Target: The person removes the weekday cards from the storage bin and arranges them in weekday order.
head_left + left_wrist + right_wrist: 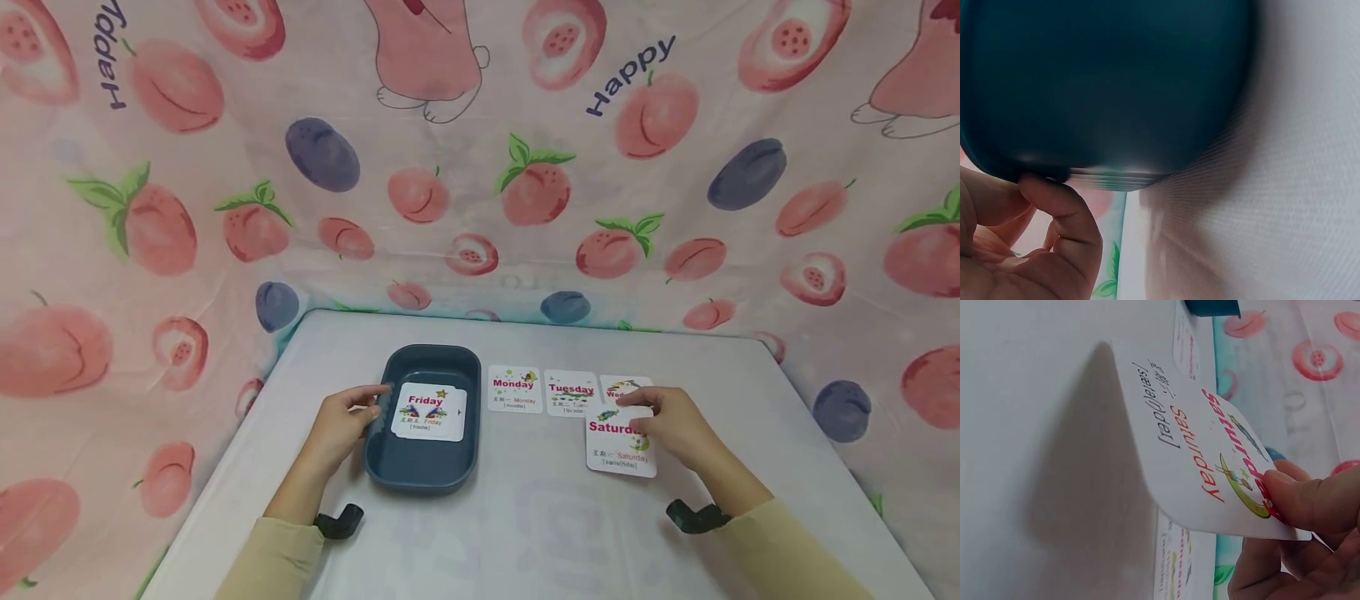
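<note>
My right hand (672,427) pinches the Saturday card (617,454) by its upper right edge, thumb on the printed face. In the right wrist view the Saturday card (1166,450) is tilted above the table, its shadow beside it. My left hand (337,425) grips the left rim of a dark blue tray (420,471). In the left wrist view the fingers (1063,209) are at the rim of the tray (1104,94). Inside the tray lies a small stack of cards with the Friday card (427,412) on top.
Right of the tray, the Monday card (514,400), the Tuesday card (566,402) and the Wednesday card (618,386) lie in a row. The Saturday card partly covers the last two. A white cloth covers the table (525,533); a fruit-print curtain (450,150) hangs behind.
</note>
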`<action>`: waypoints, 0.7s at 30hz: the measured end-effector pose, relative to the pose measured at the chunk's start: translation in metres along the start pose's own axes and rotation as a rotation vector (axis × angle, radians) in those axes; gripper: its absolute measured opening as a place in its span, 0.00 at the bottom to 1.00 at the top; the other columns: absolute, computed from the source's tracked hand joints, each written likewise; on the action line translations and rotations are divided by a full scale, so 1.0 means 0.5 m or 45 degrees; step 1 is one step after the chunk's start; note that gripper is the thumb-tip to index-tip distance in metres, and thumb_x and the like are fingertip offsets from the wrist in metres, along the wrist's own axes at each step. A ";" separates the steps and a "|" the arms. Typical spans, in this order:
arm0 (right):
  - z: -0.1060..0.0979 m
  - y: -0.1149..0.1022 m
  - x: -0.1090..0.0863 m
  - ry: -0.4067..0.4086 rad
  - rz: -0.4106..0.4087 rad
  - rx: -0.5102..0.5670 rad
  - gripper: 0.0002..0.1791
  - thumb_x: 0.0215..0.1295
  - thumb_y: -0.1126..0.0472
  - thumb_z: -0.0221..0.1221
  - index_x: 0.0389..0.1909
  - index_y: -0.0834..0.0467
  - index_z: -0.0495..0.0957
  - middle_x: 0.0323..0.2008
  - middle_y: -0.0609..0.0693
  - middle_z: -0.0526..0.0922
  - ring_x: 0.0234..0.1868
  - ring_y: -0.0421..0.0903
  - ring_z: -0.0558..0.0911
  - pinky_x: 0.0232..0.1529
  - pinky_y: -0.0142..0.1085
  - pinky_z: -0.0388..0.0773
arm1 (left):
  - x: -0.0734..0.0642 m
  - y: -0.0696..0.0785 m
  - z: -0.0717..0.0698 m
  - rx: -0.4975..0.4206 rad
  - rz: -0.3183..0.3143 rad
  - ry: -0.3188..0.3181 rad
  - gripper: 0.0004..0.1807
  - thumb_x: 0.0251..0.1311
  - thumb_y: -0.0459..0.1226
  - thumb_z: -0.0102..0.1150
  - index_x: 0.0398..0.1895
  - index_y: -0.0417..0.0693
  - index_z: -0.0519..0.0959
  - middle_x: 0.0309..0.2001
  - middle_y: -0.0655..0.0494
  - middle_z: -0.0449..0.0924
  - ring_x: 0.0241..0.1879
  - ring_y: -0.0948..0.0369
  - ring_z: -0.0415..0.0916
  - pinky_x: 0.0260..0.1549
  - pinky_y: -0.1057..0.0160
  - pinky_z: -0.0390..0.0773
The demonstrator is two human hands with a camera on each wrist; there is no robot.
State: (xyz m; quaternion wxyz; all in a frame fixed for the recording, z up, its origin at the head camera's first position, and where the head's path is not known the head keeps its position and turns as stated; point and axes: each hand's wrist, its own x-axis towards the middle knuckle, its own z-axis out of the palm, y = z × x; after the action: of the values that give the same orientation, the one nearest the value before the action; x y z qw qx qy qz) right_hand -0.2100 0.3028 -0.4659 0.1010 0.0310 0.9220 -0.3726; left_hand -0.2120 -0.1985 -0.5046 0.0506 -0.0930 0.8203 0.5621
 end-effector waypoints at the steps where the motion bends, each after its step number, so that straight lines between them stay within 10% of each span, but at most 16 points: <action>1: -0.001 0.006 0.000 -0.006 0.006 -0.002 0.20 0.69 0.68 0.67 0.61 0.58 0.87 0.70 0.68 0.76 0.64 0.64 0.73 0.49 0.37 0.79 | 0.000 0.000 0.000 -0.001 -0.002 0.000 0.21 0.76 0.30 0.55 0.66 0.51 0.85 0.53 0.46 0.74 0.45 0.55 0.73 0.36 0.64 0.81; 11: -0.015 0.048 0.002 -0.037 0.076 -0.033 0.21 0.68 0.69 0.65 0.61 0.59 0.86 0.74 0.71 0.71 0.69 0.68 0.71 0.60 0.51 0.80 | 0.001 -0.004 0.000 -0.011 0.004 -0.002 0.21 0.76 0.31 0.55 0.67 0.52 0.85 0.55 0.46 0.74 0.48 0.54 0.74 0.38 0.64 0.82; 21: -0.016 0.086 0.018 -0.020 0.120 -0.062 0.20 0.65 0.72 0.66 0.58 0.59 0.88 0.70 0.72 0.74 0.61 0.65 0.73 0.47 0.41 0.77 | -0.002 -0.006 0.001 -0.029 0.026 0.001 0.21 0.76 0.31 0.55 0.67 0.52 0.84 0.53 0.47 0.74 0.47 0.54 0.74 0.38 0.63 0.82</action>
State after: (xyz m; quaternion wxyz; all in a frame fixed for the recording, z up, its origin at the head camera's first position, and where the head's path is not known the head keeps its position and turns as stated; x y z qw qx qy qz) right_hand -0.2144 0.3392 -0.4911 0.1265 0.0689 0.9274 -0.3452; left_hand -0.2106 -0.1990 -0.5074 0.0435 -0.0852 0.8147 0.5719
